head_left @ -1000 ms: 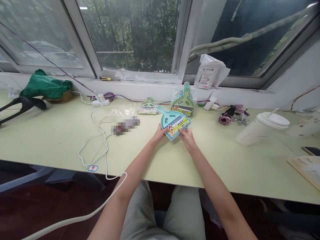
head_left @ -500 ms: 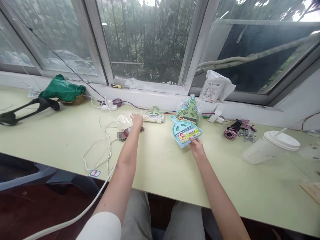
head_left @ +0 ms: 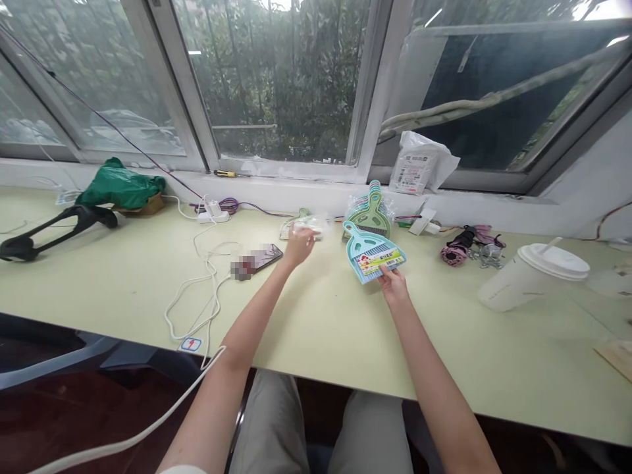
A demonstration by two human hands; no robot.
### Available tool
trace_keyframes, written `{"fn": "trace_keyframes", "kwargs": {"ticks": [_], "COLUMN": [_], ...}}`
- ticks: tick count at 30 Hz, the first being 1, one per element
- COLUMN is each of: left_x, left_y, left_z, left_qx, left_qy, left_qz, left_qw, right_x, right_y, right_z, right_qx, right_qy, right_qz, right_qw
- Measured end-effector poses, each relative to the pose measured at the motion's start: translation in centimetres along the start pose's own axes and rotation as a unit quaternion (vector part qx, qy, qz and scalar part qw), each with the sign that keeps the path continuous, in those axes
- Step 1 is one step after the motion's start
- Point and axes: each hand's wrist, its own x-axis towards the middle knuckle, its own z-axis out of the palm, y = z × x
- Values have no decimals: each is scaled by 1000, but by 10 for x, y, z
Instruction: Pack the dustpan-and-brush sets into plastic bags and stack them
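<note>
My right hand grips the lower edge of a light blue mini dustpan, which carries a brush and a printed yellow-green label and is tilted toward me above the table. My left hand is closed on a crumpled clear plastic bag, blurred by motion. Behind that hand lies a green dustpan set, mostly covered by the bag and fingers. A stack of similar dustpans, the front one green, stands in clear wrap against the wall, partly behind the blue one.
Left of my left hand lie a phone and a loose white cable. A power strip and green bag sit further left. On the right are a pink-and-black corded item and a white lidded cup with a straw.
My left hand has moved right, carrying the clear plastic bag from beside the phone to in front of the green dustpan set. The blue dustpan has shifted slightly right in my right hand.
</note>
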Motion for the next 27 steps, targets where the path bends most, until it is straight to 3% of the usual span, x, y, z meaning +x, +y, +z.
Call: {"fn": "trace_keyframes", "kwargs": {"ticks": [2,4,11,18,21,23,27], "left_x": [-21,-38,-48,-56,-57,-57,-59], "left_y": [10,12,-8,2,6,5,-2], "left_z": [14,19,10,51,59,58,49], "left_qx": [-90,-129,-46,-107,-126,-126,-73], "left_qy": [-64,-83,10,29,15,12,34], "left_qz": [-29,-56,-68,-152,-190,-184,-110], "left_qw": [993,987,997,982,974,975,991], "right_x": [2,3,4,1,-2,-3,-4], "right_y": [0,-1,-4,-6,-11,-15,-22], "right_z": [-4,-8,-11,-6,-5,-5,-7], "right_qx": [1,1,19,-10,-28,-43,-76], "right_qy": [15,30,58,40,28,18,-13], "right_qz": [-6,-16,-14,4,16,27,47], "right_qw": [1000,999,998,999,999,999,996]}}
